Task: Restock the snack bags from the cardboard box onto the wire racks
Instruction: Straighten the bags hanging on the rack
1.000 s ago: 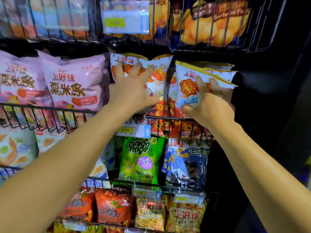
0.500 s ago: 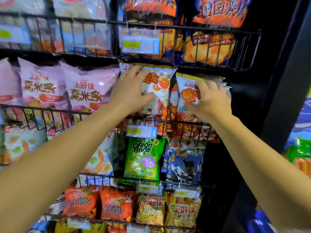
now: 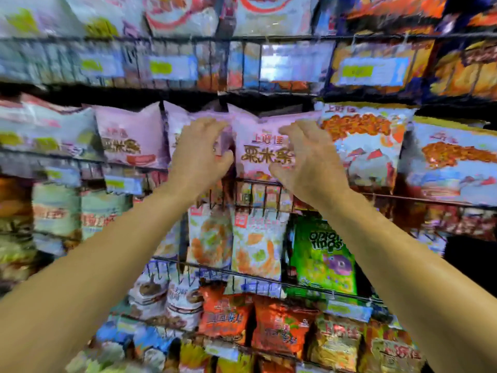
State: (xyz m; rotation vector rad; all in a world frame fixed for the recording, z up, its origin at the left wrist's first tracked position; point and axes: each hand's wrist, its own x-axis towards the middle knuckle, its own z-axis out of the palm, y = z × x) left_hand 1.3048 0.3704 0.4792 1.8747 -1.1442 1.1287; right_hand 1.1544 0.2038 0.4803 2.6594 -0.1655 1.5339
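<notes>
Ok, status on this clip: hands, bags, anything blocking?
Left hand, right hand open, either side of pink snack bag on wire rack. Contact unclear, frame blurred. Nothing blocking.

The wire racks (image 3: 304, 184) are thin dark metal rod, smooth, with a faint sheen where the light catches. The snack bags are plastic film: the pink bag (image 3: 262, 154) between the two hands looks softly glossy, puffed and smooth, with crimped seams along its top edge. The green bag (image 3: 324, 257) has a brighter gloss, and the orange bags (image 3: 279, 329) lower down shine and show crinkles. Price tags (image 3: 367, 71) on the rack fronts sit in clear glossy plastic holders with paper-like labels inside. The picture is blurred, so finer texture cannot be told.
</notes>
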